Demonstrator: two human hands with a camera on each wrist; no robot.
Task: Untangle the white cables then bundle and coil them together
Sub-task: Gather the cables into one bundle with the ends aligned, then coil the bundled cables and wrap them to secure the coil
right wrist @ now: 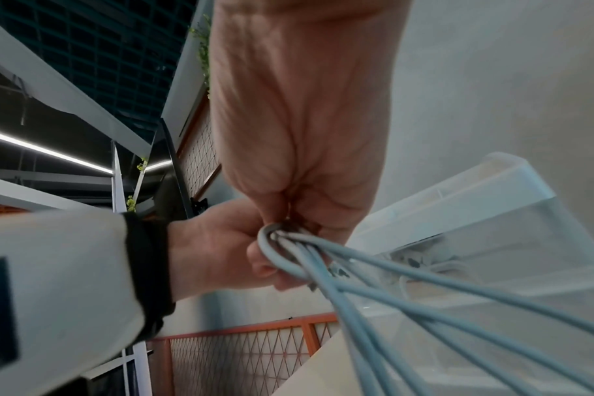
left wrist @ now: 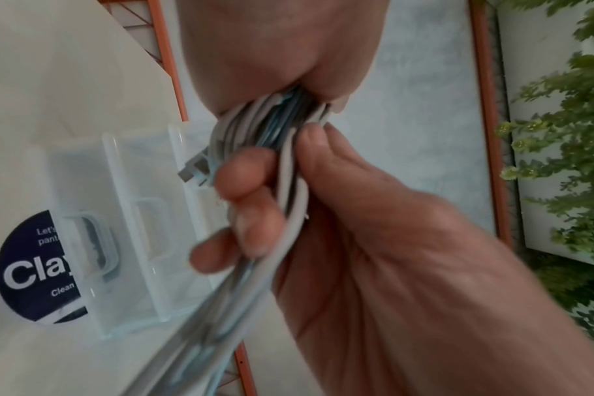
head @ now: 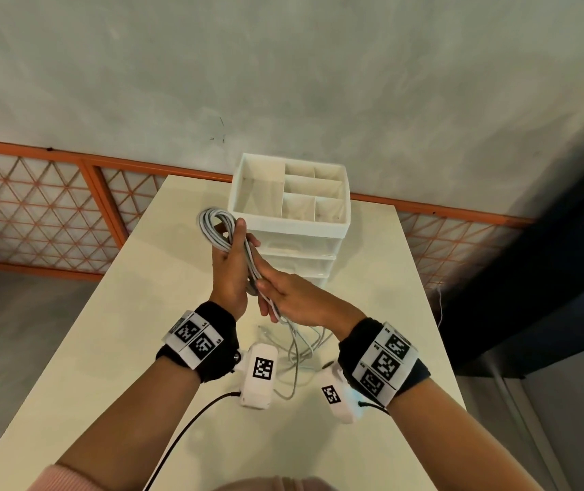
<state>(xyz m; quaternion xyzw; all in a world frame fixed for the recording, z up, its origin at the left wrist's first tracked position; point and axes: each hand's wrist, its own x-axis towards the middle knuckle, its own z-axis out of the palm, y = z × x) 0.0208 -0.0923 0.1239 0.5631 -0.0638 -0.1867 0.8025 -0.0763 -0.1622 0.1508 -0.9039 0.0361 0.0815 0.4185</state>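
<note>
A coil of white cables [head: 212, 226] is gripped in my left hand [head: 232, 267], its loop standing above the thumb. Just below, my right hand [head: 283, 299] grips the gathered strands. From it loose cable ends [head: 301, 352] hang down onto the table [head: 134, 313]. In the left wrist view my left hand [left wrist: 272, 53] and right hand [left wrist: 356, 214] both hold the cable bundle [left wrist: 265, 126], and a plug [left wrist: 197, 168] sticks out beside the fingers. In the right wrist view several cable strands [right wrist: 407, 284] run out from under my right hand [right wrist: 289, 120], next to my left hand [right wrist: 207, 241].
A white drawer unit [head: 290, 226] with open compartments on top stands at the table's far end, right behind my hands. An orange lattice fence [head: 35, 207] and a grey wall lie beyond. A dark panel [head: 549, 260] stands at the right.
</note>
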